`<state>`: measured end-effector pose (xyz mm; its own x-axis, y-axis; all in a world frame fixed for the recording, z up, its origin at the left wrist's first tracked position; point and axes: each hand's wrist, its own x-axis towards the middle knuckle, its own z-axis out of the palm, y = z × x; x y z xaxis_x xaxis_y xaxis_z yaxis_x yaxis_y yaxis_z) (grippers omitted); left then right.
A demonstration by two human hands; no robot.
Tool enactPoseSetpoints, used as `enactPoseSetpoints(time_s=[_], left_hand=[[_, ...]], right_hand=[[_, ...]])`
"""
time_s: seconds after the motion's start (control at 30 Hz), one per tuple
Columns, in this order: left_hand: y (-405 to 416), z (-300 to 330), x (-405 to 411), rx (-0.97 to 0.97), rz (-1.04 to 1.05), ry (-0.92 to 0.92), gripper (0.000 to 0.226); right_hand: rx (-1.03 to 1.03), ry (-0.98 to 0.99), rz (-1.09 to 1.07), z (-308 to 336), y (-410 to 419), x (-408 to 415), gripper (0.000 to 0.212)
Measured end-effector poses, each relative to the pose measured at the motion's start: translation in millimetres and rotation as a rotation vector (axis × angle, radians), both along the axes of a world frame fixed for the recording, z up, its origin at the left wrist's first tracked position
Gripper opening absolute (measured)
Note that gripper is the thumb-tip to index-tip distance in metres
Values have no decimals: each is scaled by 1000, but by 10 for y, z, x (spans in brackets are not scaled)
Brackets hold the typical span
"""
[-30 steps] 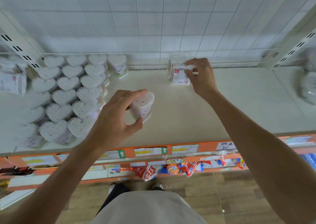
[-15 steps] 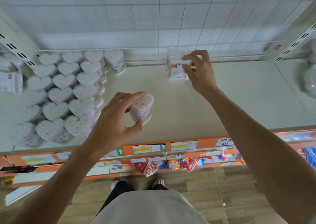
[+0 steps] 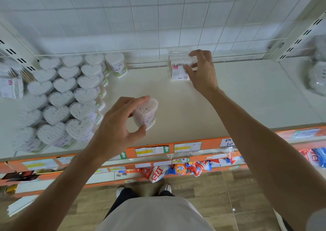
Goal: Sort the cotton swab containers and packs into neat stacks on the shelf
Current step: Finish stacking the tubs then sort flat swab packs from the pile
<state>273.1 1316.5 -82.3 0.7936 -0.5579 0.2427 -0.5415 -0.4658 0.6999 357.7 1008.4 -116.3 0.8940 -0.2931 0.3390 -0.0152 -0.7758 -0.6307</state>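
White cotton tips fill the heart-shaped swab container [image 3: 145,111] that my left hand [image 3: 117,130] grips mid-shelf, thumb at its near side and fingers [image 3: 139,99] curled over its top. My right hand [image 3: 202,71] pinches the upper edge of a rectangular swab pack [image 3: 178,70] standing at the far side of the shelf [image 3: 238,96], just before the wire back rail [image 3: 141,50]. On the left, rows of heart-shaped containers [image 3: 65,93], each packed with white swabs, stand close together from the far rail to the near edge; further left, more rectangular packs [image 3: 10,86] are blurred. Between those rows and the pack I hold, cream shelf surface lies bare, and bare again to the right as far as the upright post [image 3: 299,35]. An orange price strip [image 3: 185,147] lines the near edge.
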Motion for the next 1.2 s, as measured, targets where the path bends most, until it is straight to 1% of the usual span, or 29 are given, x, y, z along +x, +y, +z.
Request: enactPoseSetpoints(time_s=[0.13,0.23,0.33,0.43,0.53,0.6,0.8,0.97,1.1,1.2], left_hand=[[40,56,-31,4,6,-13,68],[130,112,-43,23,18,-45,67],[188,111,-36,43,23,-85,67],[121,104,-26,41,-4,-110,70],[0,118,-43,9,-42,-122,70],[-38,134,-46,-16,-45,-121,70],[-8,198,-6,21,-66,-126,70],[98,166,84,72,-64,-90,71],[213,153,230,149,-42,-112,68],[328,190,382,239,-50,-161,71]], right_hand=[[-17,-22,-16,161,72,-250,51],[-21,-52,87,334,289,-759,49],[-7,76,265,433,619,-1228,47],[55,134,350,474,893,-1400,50],[135,116,387,535,1048,-1433,52],[166,88,374,569,1074,-1454,51],[172,94,302,613,1141,-1445,62],[199,139,263,579,1290,-1328,55],[124,176,279,574,1409,-1147,52],[-38,174,318,617,1465,-935,53]])
